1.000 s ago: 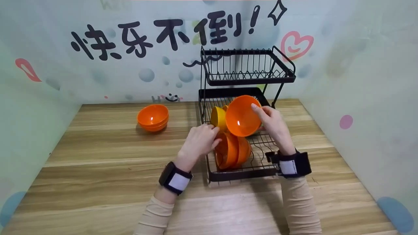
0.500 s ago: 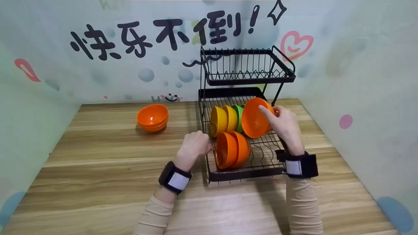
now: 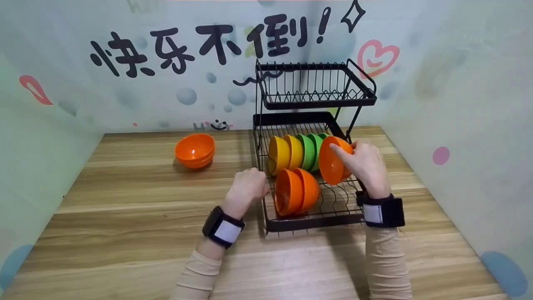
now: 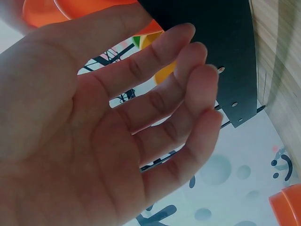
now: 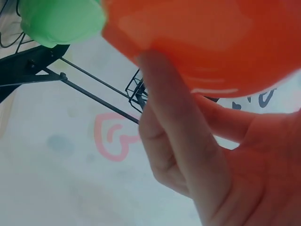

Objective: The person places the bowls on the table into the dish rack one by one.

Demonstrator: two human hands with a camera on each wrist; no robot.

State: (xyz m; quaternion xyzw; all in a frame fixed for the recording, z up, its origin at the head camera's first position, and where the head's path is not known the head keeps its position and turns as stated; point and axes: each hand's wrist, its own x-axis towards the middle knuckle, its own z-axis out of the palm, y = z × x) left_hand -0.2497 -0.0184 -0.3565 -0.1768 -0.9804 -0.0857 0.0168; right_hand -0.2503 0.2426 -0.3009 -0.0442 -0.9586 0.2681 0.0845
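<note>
Head view shows the right hand (image 3: pixel 366 166) gripping an orange bowl (image 3: pixel 335 160) by its rim, index finger laid over the edge and the palm cupping the back. The bowl stands on edge, its mouth turned left, in the lower tier of the black dish rack (image 3: pixel 312 216), just beside the green bowls (image 3: pixel 311 151) at the right end of the back row. In the right wrist view the orange bowl (image 5: pixel 207 42) fills the top of the frame with a finger pressed across its rim, and a green bowl (image 5: pixel 61 19) sits close beside it.

The left hand (image 3: pixel 246 189) hovers at the rack's left edge, near the two orange bowls (image 3: pixel 296 191) in the front row; its fingers are loosely curled and hold nothing, as the left wrist view confirms with a relaxed palm (image 4: pixel 94 136).

A second ago the right hand held the bowl higher, in front of the back row, hiding the green bowls; it has since gone rightward and down into the row. The left hand has drawn back from the yellow bowls (image 3: pixel 285 153) to the rack's edge. Two stacked orange bowls (image 3: pixel 195 150) on the wooden surface (image 3: pixel 125 216) have not moved.
</note>
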